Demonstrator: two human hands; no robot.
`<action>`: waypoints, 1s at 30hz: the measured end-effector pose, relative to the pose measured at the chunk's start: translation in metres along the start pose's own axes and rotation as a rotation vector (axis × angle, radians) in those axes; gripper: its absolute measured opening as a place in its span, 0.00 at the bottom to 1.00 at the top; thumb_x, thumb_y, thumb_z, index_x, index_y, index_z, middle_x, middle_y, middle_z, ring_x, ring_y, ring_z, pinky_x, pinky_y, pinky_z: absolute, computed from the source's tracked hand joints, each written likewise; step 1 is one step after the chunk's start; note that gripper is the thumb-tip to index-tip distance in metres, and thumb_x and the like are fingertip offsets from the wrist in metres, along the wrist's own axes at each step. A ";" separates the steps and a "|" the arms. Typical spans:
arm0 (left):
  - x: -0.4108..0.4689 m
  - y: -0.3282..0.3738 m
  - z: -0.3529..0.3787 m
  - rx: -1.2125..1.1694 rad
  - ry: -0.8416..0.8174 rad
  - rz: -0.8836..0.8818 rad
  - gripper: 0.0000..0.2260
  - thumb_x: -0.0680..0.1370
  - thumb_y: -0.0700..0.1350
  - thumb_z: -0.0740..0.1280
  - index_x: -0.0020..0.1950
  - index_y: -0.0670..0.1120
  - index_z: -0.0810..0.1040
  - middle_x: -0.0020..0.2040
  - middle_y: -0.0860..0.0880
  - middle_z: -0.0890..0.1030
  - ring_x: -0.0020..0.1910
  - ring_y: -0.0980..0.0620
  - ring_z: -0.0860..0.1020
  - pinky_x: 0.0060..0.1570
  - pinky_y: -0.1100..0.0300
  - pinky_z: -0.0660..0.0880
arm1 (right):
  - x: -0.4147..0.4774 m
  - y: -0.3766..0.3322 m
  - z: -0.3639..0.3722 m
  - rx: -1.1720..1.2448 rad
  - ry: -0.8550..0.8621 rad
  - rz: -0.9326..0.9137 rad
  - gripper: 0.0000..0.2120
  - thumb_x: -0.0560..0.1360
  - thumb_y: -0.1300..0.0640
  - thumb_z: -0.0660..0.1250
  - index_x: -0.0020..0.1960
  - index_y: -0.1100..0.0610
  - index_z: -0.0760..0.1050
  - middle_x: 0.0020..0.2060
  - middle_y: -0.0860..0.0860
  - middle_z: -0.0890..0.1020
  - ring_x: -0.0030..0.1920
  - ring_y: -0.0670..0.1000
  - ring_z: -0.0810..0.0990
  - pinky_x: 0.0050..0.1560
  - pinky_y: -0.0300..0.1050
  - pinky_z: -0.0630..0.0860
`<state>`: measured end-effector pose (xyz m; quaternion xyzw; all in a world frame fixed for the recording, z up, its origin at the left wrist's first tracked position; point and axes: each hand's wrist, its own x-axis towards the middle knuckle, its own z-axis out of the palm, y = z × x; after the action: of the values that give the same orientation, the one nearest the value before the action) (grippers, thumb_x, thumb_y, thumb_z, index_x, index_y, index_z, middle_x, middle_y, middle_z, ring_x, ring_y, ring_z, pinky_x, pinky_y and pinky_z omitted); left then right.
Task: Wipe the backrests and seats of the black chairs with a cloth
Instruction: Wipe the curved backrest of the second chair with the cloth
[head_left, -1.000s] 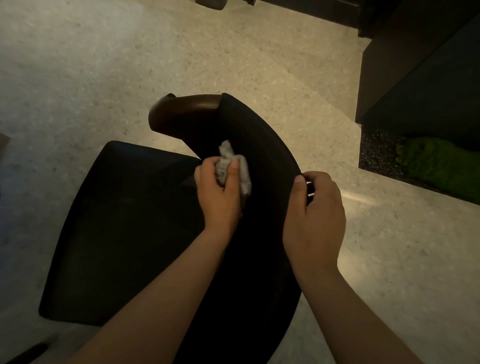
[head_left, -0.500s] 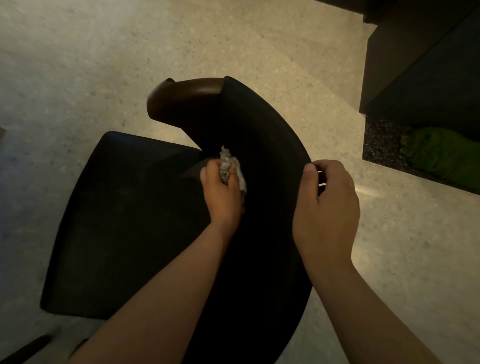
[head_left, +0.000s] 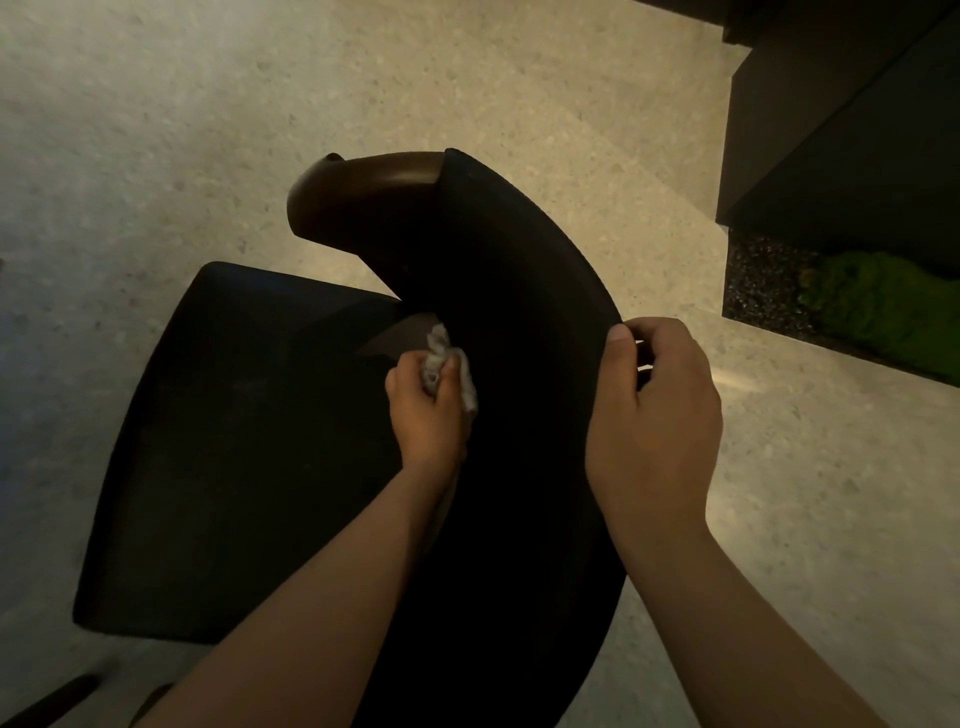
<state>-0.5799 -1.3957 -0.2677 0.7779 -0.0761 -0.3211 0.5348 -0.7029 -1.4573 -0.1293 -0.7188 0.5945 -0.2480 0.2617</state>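
Speckled pale flooring (head_left: 260, 130) spreads under 1 black chair (head_left: 519, 571), seen from above, with a dark cabinet (head_left: 831, 130) at the upper right and a green mossy patch (head_left: 883, 306) on dark gravel below it. My left hand (head_left: 426, 410) is curled round a crumpled grey cloth (head_left: 441, 358) and holds it against the inner face of the curved backrest (head_left: 519, 270), low down, just where the backrest meets the seat (head_left: 234, 441). My right hand (head_left: 654, 415) grips the top edge of the backrest, thumb on the inner side and fingers wrapped over the outer side. A brown wooden armrest (head_left: 363, 187) curves off the far end of the backrest. My 2 forearms are bare and reach in from the bottom of the view.
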 end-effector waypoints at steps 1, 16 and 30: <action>-0.001 0.001 0.003 0.003 -0.008 -0.001 0.03 0.81 0.47 0.63 0.54 0.52 0.74 0.54 0.54 0.72 0.49 0.57 0.77 0.44 0.67 0.73 | 0.000 0.000 0.000 0.001 -0.001 0.002 0.12 0.82 0.49 0.56 0.56 0.53 0.74 0.46 0.45 0.76 0.42 0.40 0.73 0.39 0.28 0.64; -0.006 0.049 -0.025 0.044 -0.043 0.139 0.05 0.80 0.50 0.64 0.54 0.53 0.75 0.57 0.49 0.76 0.51 0.58 0.77 0.49 0.66 0.74 | 0.000 -0.001 -0.001 -0.008 -0.011 0.014 0.11 0.82 0.49 0.56 0.56 0.53 0.74 0.46 0.45 0.76 0.41 0.39 0.72 0.40 0.28 0.64; -0.007 0.151 0.034 0.257 0.046 0.549 0.10 0.78 0.52 0.68 0.55 0.48 0.78 0.53 0.53 0.68 0.54 0.53 0.73 0.56 0.61 0.73 | 0.001 -0.003 0.000 -0.017 -0.005 -0.003 0.11 0.82 0.50 0.56 0.55 0.53 0.74 0.45 0.45 0.75 0.43 0.44 0.73 0.44 0.40 0.69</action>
<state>-0.5714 -1.4822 -0.1392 0.7967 -0.3111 -0.1345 0.5004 -0.7007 -1.4577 -0.1278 -0.7227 0.5947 -0.2412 0.2566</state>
